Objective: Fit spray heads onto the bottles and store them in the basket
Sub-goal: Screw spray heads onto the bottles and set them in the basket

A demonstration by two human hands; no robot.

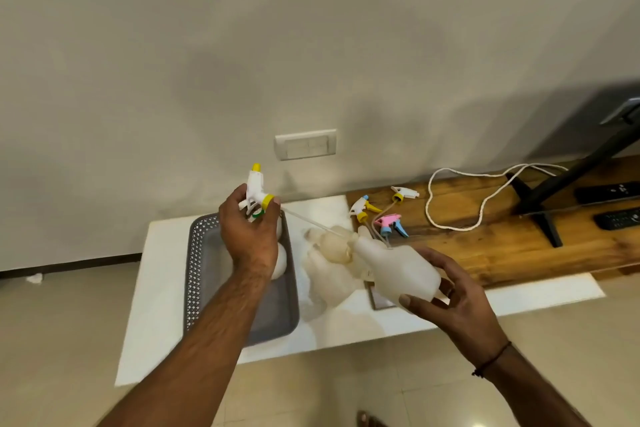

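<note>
My left hand (pixel 248 234) grips a white spray head with yellow nozzle and collar (pixel 257 188) above the grey basket (pixel 204 274). Its thin dip tube (pixel 308 224) slants down to the right, reaching the neck of a translucent white bottle (pixel 394 269). My right hand (pixel 450 295) holds that bottle by its base, tilted with the neck pointing left. In the basket lies at least one white bottle (pixel 281 262), mostly hidden by my left wrist. Several loose white bottles (pixel 329 263) lie on the white table (pixel 162 288). Three spare spray heads (pixel 381 215) lie on the wooden counter.
A wooden counter (pixel 502 239) runs to the right, with a looped white cord (pixel 460 204), a black stand (pixel 554 198) and two remotes (pixel 613 204). A wall switch plate (pixel 305 144) sits behind the table. Beige floor tiles lie in front.
</note>
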